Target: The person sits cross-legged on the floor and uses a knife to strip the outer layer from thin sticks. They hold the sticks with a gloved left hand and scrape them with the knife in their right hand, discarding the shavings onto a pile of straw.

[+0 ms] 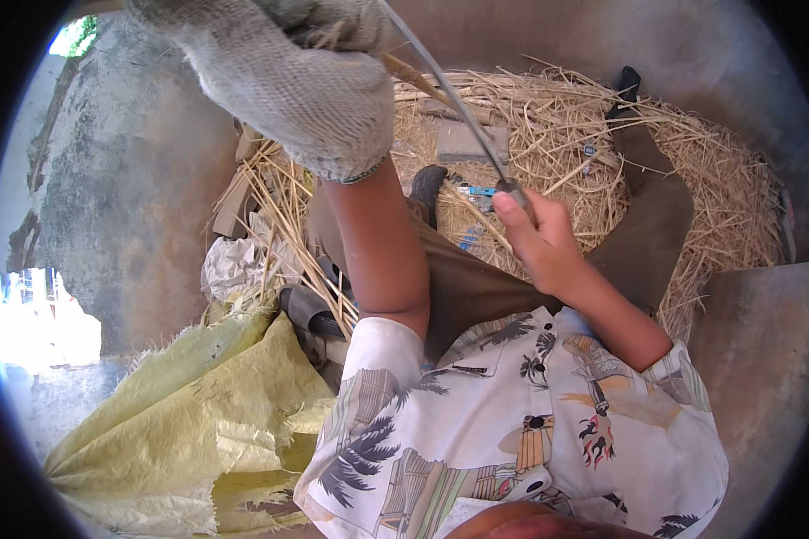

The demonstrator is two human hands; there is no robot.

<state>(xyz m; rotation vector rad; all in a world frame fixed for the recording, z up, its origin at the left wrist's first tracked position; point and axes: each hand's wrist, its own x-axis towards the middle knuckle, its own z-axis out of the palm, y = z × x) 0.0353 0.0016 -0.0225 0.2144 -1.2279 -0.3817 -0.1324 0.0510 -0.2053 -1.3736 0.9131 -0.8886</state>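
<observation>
My left hand (288,94), in a thick pale knitted glove, is raised at the upper edge. Its fingers look curled, but the frame's edge partly cuts them off and what they grip is hidden. A pale stick (420,79) shows beside the glove's right side; I cannot tell if the hand holds it. My bare right hand (539,235) is closed round the dark handle of a long, thin-bladed knife (449,90), thumb along the handle. The grey blade slants up and left, passing right of the glove and out of the frame.
Straw-like strips (719,180) cover the floor ahead, around my outstretched legs. A flat grey block (472,144) lies among them. To the left are a yellowish woven sack (189,422), a crumpled white bag (234,267) and a stained wall (126,153).
</observation>
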